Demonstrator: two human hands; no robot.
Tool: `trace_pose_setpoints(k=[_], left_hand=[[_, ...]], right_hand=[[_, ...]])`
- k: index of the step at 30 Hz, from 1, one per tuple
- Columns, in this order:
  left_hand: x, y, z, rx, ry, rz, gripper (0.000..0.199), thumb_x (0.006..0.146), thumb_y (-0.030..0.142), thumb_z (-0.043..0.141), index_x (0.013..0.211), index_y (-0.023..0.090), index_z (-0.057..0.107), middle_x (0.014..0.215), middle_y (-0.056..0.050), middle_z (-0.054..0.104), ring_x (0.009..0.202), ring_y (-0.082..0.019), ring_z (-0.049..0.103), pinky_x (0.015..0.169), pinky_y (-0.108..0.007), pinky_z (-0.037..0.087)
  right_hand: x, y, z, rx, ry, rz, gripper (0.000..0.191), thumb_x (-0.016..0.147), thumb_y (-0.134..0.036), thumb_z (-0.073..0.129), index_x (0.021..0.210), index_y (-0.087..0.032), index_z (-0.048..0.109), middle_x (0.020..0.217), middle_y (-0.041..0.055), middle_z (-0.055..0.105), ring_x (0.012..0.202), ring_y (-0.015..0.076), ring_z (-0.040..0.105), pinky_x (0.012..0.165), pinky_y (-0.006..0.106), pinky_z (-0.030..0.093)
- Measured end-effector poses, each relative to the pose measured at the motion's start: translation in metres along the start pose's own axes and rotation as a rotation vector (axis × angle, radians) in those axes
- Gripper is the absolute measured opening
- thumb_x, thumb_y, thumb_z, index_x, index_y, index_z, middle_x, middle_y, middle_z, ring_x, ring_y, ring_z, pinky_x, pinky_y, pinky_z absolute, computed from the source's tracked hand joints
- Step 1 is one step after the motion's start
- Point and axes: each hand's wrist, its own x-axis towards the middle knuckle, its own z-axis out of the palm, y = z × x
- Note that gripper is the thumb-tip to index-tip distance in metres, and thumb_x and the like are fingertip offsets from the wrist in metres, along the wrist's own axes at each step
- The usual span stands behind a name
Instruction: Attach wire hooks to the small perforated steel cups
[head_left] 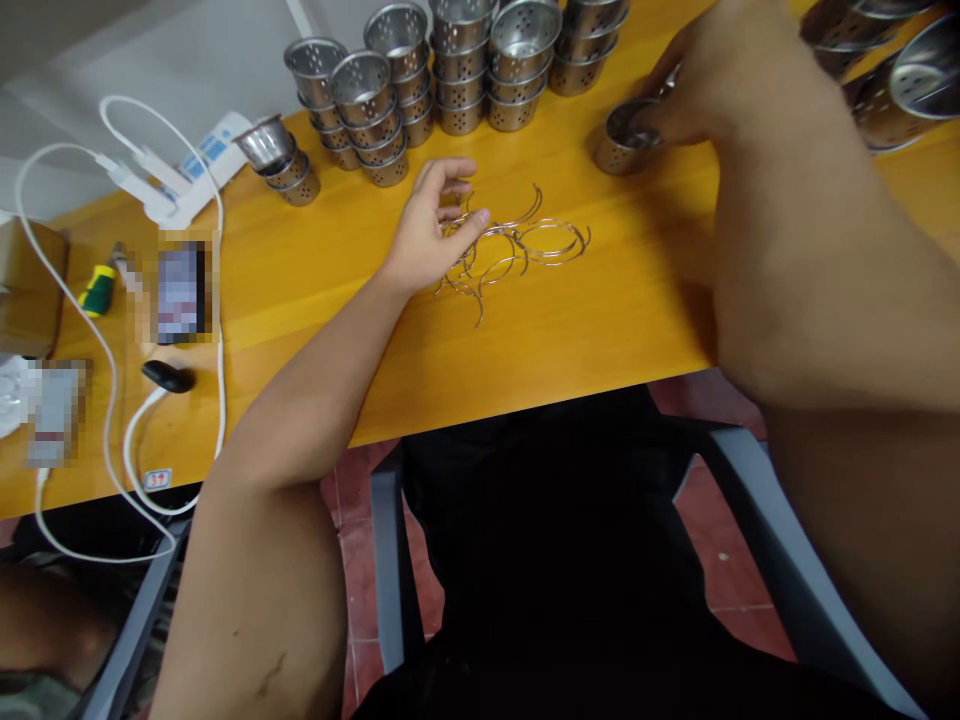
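My right hand (705, 85) is reaching down to a small perforated metal cup (621, 152), its fingertips dipping in at the rim. The hand is blurring and hiding the contact, so I cannot tell whether my fingers are clamping the cup. The cup is standing upright on the yellow table (525, 350), just below those fingers. My left hand (435, 225) is lying loosely curled, thumb and fingers apart, over the near left part of a tangle of thin wire pieces (517, 238). Handling the cup seems to be the step I am doing; moving it would be calling for a secure pinch on its rim.

Beyond my left hand, stacks of similar cups (459, 92) are lining the table's far side; more cups (911, 90) are standing to the right of my right hand, where that wrist could be knocking them. The wires are lying between my hands. Farther left of my left hand, a white power strip (196, 178), cables (112, 380) and a green-and-yellow handled tool (97, 292) are cluttering that end.
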Motion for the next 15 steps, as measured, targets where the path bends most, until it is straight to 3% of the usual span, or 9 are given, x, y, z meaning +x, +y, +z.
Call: trace_pose_setpoints(k=[3,6,11,15], left_hand=[[0.000,0.000,0.000,-0.003,0.005,0.008,0.049,0.084,0.037,0.082,0.128,0.045,0.060,0.143,-0.004,0.067,0.124,-0.028,0.070,0.094,-0.046,0.071],[0.000,0.002,0.000,-0.004,0.004,0.011,0.049,0.085,0.037,0.081,0.127,0.044,0.060,0.142,-0.005,0.066,0.123,-0.028,0.070,0.094,-0.046,0.071],[-0.002,0.008,-0.001,0.028,-0.027,0.003,0.045,0.091,0.040,0.077,0.130,0.041,0.057,0.145,-0.006,0.064,0.127,-0.027,0.068,0.096,-0.043,0.069],[-0.001,0.006,-0.001,0.057,-0.051,-0.005,0.046,0.096,0.046,0.074,0.135,0.039,0.052,0.150,-0.008,0.061,0.131,-0.028,0.067,0.099,-0.044,0.066]], right_hand=[[-0.006,-0.003,-0.003,0.005,-0.056,-0.006,0.036,0.089,-0.005,0.087,0.123,-0.016,0.085,0.114,0.0085,0.079,0.110,0.0272,0.073,0.102,0.041,0.056],[-0.013,-0.006,-0.005,0.075,-0.033,-0.121,0.030,0.094,-0.006,0.081,0.123,-0.011,0.083,0.110,0.0120,0.078,0.099,0.0233,0.071,0.094,0.036,0.055],[-0.019,-0.016,-0.002,0.286,0.133,-0.386,0.019,0.097,-0.005,0.077,0.114,-0.011,0.081,0.096,0.0068,0.073,0.076,0.0124,0.055,0.074,0.026,0.045],[-0.026,-0.031,0.006,0.457,0.191,-0.486,0.016,0.098,-0.002,0.076,0.108,-0.014,0.076,0.096,0.0037,0.071,0.074,0.0106,0.053,0.066,0.023,0.041]])
